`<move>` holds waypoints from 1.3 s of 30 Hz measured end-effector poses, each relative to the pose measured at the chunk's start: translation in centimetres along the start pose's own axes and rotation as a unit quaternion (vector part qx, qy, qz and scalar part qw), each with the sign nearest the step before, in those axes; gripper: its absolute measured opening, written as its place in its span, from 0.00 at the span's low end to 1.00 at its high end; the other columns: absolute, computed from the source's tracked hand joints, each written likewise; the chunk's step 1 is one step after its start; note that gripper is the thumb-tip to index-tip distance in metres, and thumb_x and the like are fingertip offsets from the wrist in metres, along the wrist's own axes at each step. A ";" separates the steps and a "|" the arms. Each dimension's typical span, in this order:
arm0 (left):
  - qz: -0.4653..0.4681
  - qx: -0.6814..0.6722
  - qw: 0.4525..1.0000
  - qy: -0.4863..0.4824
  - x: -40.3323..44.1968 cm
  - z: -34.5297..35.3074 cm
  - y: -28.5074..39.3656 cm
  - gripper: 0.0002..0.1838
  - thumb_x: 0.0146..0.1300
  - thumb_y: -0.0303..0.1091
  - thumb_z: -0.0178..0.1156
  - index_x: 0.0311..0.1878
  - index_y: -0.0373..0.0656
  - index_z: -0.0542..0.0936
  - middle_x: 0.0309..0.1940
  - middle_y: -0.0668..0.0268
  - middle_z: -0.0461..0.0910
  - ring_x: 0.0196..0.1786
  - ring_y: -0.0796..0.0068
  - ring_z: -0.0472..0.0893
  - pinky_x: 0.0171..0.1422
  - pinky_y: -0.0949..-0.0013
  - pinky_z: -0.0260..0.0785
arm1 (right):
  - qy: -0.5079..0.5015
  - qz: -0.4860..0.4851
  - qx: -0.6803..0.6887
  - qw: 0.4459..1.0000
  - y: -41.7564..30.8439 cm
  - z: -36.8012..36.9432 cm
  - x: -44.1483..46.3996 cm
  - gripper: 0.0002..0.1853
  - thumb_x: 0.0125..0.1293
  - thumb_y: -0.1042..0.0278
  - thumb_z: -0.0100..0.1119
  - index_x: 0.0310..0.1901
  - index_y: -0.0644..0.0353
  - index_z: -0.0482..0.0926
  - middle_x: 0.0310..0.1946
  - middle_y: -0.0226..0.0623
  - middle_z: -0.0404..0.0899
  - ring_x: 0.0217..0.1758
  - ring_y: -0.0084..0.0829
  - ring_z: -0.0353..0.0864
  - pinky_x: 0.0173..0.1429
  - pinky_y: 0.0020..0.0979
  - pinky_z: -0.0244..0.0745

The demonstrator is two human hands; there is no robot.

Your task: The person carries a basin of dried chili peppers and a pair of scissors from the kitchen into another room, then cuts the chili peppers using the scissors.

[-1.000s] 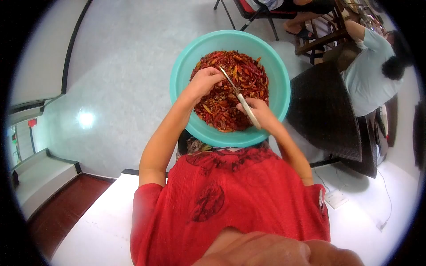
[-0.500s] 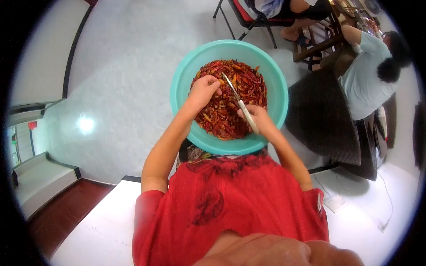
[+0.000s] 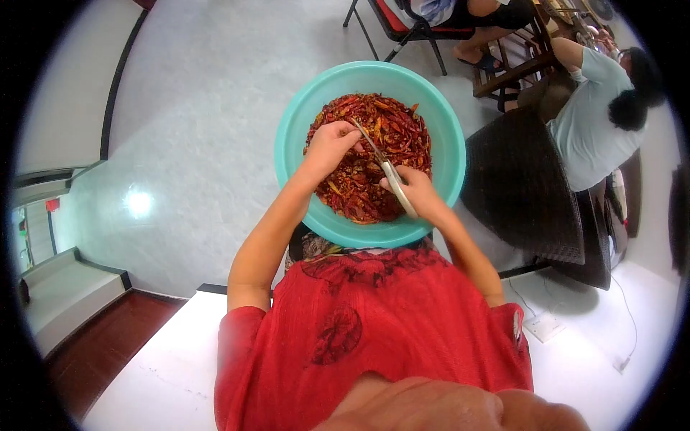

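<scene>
A turquoise plastic basin [image 3: 447,154] rests at my lap, with a large heap of dried red chili peppers [image 3: 392,129] inside, some cut into pieces. My right hand [image 3: 419,192] grips a pair of scissors [image 3: 397,184] by its white handles. The metal blades point up and left over the peppers, their tips beside the fingertips of my left hand [image 3: 334,147]. Those left fingers are pinched together above the heap; what they hold is too small and hidden to make out.
A person in a light shirt [image 3: 600,115] sits at the right on a dark woven chair [image 3: 521,187]. Another person's legs [image 3: 478,39] and a red-black folding chair [image 3: 392,25] are at the top. A cable with a power strip [image 3: 545,327] lies at the lower right.
The scissors have shifted slightly left, bringing the blade tips closer to my left fingertips. My left hand stays pinched in nearly the same place.
</scene>
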State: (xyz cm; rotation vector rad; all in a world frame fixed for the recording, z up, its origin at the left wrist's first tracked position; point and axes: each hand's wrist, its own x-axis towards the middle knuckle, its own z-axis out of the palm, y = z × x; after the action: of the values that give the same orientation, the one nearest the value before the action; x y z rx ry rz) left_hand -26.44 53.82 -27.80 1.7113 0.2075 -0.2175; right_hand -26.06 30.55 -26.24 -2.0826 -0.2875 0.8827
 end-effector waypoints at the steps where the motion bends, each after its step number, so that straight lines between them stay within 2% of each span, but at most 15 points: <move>1: -0.006 -0.022 1.000 0.011 -0.2 0.1 0.2 0.12 0.65 0.36 0.57 0.43 0.36 0.80 0.32 0.65 0.83 0.37 0.75 0.79 0.48 0.70 0.69 | 0.009 0.001 0.015 1.000 0.2 0.0 0.1 0.32 0.58 0.38 0.64 0.38 0.68 0.79 0.27 0.41 0.77 0.31 0.31 0.76 0.38 0.34 0.71; 6: -0.016 -0.020 0.999 0.037 0.1 -0.1 -0.6 0.12 0.64 0.37 0.59 0.42 0.37 0.79 0.32 0.65 0.83 0.37 0.76 0.79 0.47 0.70 0.69 | 0.031 -0.013 0.013 0.999 0.6 -0.1 0.4 0.31 0.58 0.38 0.65 0.35 0.68 0.80 0.24 0.39 0.76 0.28 0.29 0.73 0.36 0.34 0.69; 8: 0.013 0.033 0.996 0.084 0.0 0.1 -0.5 0.12 0.61 0.37 0.60 0.38 0.37 0.80 0.26 0.64 0.83 0.32 0.73 0.82 0.41 0.68 0.71 | 0.017 0.001 0.026 1.000 0.1 -0.2 0.1 0.30 0.59 0.39 0.65 0.32 0.68 0.80 0.21 0.35 0.74 0.25 0.26 0.71 0.33 0.33 0.67; 15: -0.019 0.071 0.995 0.072 0.1 -0.2 -0.4 0.10 0.62 0.35 0.56 0.37 0.37 0.78 0.23 0.64 0.81 0.29 0.73 0.80 0.38 0.68 0.70 | -0.006 0.020 0.054 0.998 0.1 -0.2 0.1 0.28 0.61 0.41 0.65 0.29 0.66 0.80 0.18 0.28 0.71 0.22 0.22 0.68 0.29 0.29 0.64; 18: -0.019 0.033 0.997 0.066 0.1 -0.2 -0.6 0.10 0.62 0.35 0.55 0.38 0.37 0.77 0.22 0.64 0.80 0.28 0.74 0.79 0.37 0.68 0.70 | -0.027 0.062 0.087 0.994 0.3 -0.2 0.1 0.28 0.61 0.41 0.65 0.28 0.66 0.80 0.17 0.28 0.70 0.22 0.21 0.67 0.28 0.29 0.63; 20: -0.031 0.038 0.997 0.059 0.0 -0.1 -0.3 0.10 0.63 0.34 0.55 0.41 0.36 0.76 0.22 0.64 0.80 0.28 0.75 0.79 0.36 0.69 0.69 | -0.037 0.073 0.050 0.995 0.2 -0.4 0.2 0.30 0.61 0.39 0.63 0.34 0.68 0.80 0.22 0.34 0.75 0.26 0.25 0.73 0.33 0.31 0.68; 21: -0.031 0.039 0.997 0.060 0.0 -0.1 -0.3 0.10 0.63 0.34 0.55 0.41 0.36 0.76 0.22 0.64 0.80 0.28 0.75 0.79 0.36 0.69 0.69 | -0.037 0.073 0.050 0.995 0.5 -0.2 0.2 0.30 0.61 0.39 0.63 0.34 0.68 0.80 0.22 0.34 0.75 0.26 0.25 0.73 0.33 0.31 0.68; 23: -0.034 0.009 0.997 0.062 0.1 0.0 -0.4 0.09 0.64 0.32 0.54 0.42 0.36 0.76 0.21 0.65 0.79 0.28 0.75 0.79 0.36 0.69 0.69 | 0.023 -0.029 0.015 0.999 0.7 0.4 0.2 0.34 0.61 0.36 0.61 0.43 0.69 0.78 0.31 0.42 0.79 0.35 0.32 0.78 0.42 0.35 0.72; 24: -0.033 0.009 0.997 0.062 0.1 0.0 -0.5 0.09 0.64 0.32 0.54 0.42 0.36 0.76 0.21 0.65 0.79 0.28 0.75 0.79 0.36 0.69 0.69 | 0.023 -0.030 0.015 0.999 0.2 0.2 0.0 0.34 0.61 0.36 0.61 0.43 0.69 0.78 0.31 0.42 0.79 0.35 0.32 0.78 0.42 0.35 0.72; 26: -0.023 -0.029 0.998 0.053 0.2 0.0 -0.7 0.09 0.64 0.31 0.54 0.42 0.35 0.76 0.21 0.65 0.79 0.28 0.76 0.78 0.36 0.70 0.68 | -0.027 0.010 0.011 1.000 -1.0 -0.5 -0.5 0.38 0.60 0.34 0.59 0.50 0.70 0.75 0.38 0.47 0.80 0.42 0.38 0.79 0.49 0.37 0.72; 30: -0.011 -0.054 0.998 0.037 0.2 0.2 -0.6 0.09 0.64 0.31 0.54 0.43 0.36 0.75 0.21 0.65 0.79 0.27 0.76 0.77 0.36 0.71 0.68 | -0.025 -0.004 -0.018 1.000 -0.9 -0.5 -0.5 0.37 0.60 0.36 0.60 0.49 0.70 0.76 0.37 0.46 0.79 0.41 0.37 0.78 0.49 0.36 0.72; 33: -0.012 -0.024 0.999 0.036 0.4 0.2 -0.8 0.10 0.64 0.31 0.54 0.44 0.36 0.75 0.22 0.65 0.79 0.27 0.76 0.77 0.36 0.71 0.68 | -0.020 -0.012 -0.006 1.000 -0.9 -0.4 -0.6 0.36 0.60 0.37 0.60 0.48 0.70 0.76 0.36 0.46 0.79 0.40 0.37 0.78 0.48 0.36 0.71; 35: 0.003 -0.034 0.997 0.067 0.7 0.1 -0.8 0.10 0.64 0.31 0.53 0.44 0.36 0.75 0.22 0.65 0.79 0.27 0.76 0.77 0.35 0.71 0.67 | -0.012 -0.019 -0.012 1.000 -1.0 -0.4 -0.6 0.35 0.59 0.37 0.60 0.46 0.69 0.76 0.35 0.46 0.79 0.39 0.37 0.78 0.47 0.37 0.71; 39: 0.001 -0.058 0.996 0.061 0.2 0.4 0.2 0.09 0.64 0.31 0.53 0.43 0.36 0.76 0.21 0.67 0.78 0.27 0.77 0.77 0.35 0.71 0.67 | 0.000 -0.004 -0.023 1.000 -1.3 -0.4 -0.7 0.35 0.59 0.37 0.60 0.46 0.69 0.76 0.35 0.46 0.78 0.39 0.38 0.78 0.46 0.37 0.71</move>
State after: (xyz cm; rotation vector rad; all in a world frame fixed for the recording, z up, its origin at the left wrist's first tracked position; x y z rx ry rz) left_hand -26.26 53.43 -27.74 1.6110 0.3026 -0.0974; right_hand -26.22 30.77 -24.76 -2.1223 -0.3175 0.8789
